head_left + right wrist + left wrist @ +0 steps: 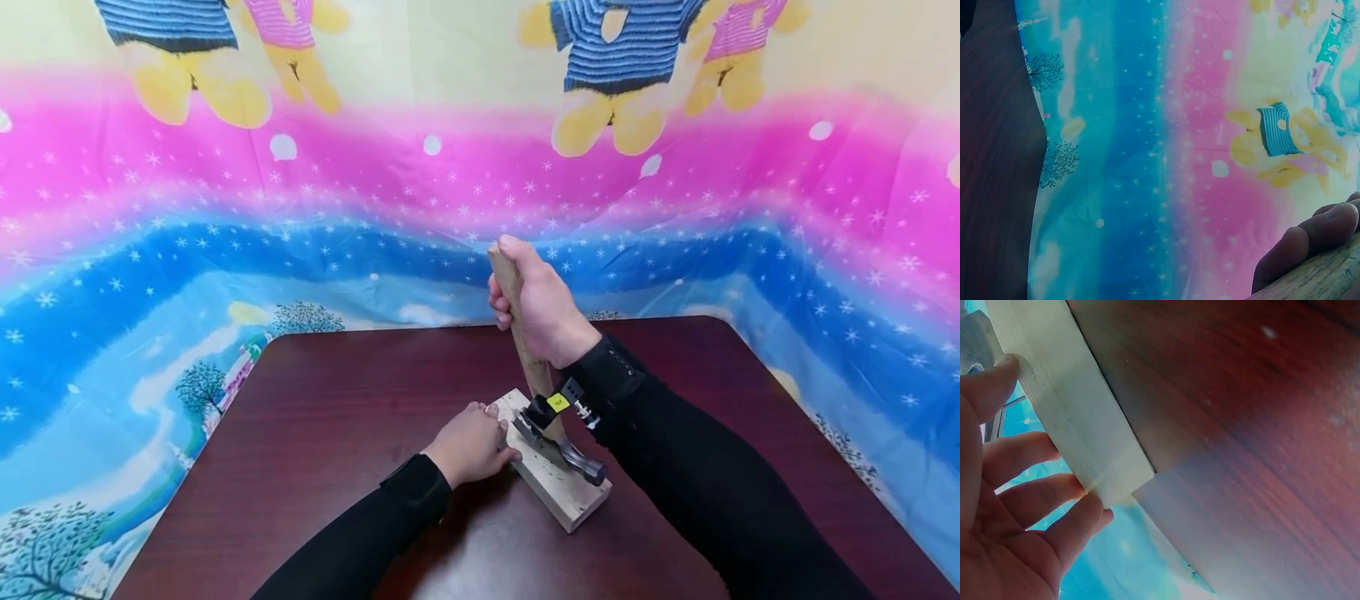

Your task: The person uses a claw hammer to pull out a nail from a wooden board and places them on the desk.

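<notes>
My right hand (546, 307) grips the wooden handle of a claw hammer (531, 371), which stands nearly upright with its top leaning left. The metal head lies low against the top of a pale wooden block (564, 498), its round striking end toward the near right; the wrist camera partly covers the claw side. My left hand (471, 443) holds the block by its left edge. In the left wrist view, thumb and fingertips touch the side of the block (1079, 394). The right wrist view catches only some fingers and part of the hammer handle (1319, 275).
The block rests on a dark red-brown table (337, 400) with rounded far corners. A printed cloth (420, 183) with cartoon bears, snowflakes and trees hangs behind the table and along its sides. A small camera with a yellow label (558, 402) sits at the right wrist.
</notes>
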{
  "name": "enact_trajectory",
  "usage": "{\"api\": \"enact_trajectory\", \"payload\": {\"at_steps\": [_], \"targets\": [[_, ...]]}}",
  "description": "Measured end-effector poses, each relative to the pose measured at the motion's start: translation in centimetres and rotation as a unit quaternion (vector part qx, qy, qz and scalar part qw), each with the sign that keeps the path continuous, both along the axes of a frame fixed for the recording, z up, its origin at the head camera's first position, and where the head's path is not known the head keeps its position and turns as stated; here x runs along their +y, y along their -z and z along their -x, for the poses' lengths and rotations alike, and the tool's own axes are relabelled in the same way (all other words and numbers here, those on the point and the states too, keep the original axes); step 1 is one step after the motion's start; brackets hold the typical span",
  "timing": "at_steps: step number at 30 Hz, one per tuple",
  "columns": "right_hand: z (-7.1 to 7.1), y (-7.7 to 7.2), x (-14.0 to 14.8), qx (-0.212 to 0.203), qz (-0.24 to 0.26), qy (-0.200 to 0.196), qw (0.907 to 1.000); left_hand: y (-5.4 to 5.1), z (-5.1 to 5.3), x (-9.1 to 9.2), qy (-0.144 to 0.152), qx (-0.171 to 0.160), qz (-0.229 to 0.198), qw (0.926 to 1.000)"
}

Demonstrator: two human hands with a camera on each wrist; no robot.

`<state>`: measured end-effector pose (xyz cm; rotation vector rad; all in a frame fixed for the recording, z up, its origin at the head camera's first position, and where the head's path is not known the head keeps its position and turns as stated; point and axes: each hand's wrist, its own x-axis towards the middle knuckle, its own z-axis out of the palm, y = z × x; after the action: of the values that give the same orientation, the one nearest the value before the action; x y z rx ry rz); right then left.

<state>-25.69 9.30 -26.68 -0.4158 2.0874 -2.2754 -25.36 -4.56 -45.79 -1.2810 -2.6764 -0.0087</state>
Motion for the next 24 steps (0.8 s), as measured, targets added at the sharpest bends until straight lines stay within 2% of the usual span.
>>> {"api": "enact_trajectory", "payload": {"at_steps": [6,17,24], "targets": [[-0.8,-0.1,0.6,0.032,0.000,-0.009,0.9994,0.2,0.1,0.0,0.001,0.008,-0.004,1.0000],[-1.7,0.4,1.6,0.051,0.014,-0.010,0.9986,-0.1,-0.3,-0.1,-0.002,0.003,-0.010,0.9999],[-2.3,0.3,2.0,0.068,0.031,-0.010,0.9972,0.1,-0.1,-0.2,-0.004,0.000,-0.010,0.9999]]}}
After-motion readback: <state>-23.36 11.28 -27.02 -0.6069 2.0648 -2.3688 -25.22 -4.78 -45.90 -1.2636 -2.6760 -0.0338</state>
